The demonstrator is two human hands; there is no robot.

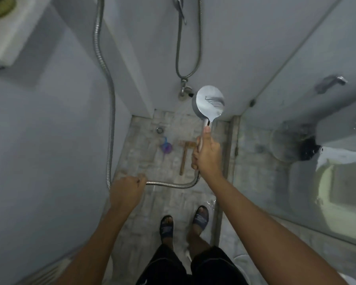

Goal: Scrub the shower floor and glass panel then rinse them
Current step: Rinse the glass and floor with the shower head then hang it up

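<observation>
- The right hand (207,155) grips the shower head (210,102) by its handle.
- The left hand (127,189) is curled, seemingly holding the hose (173,185).
- A brush (185,155) lies on the floor (144,219).

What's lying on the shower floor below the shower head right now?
A wooden-handled brush, a purple scrubber and the round drain lie on the floor. The right hand gripping the shower head hides part of the brush's head.
</observation>
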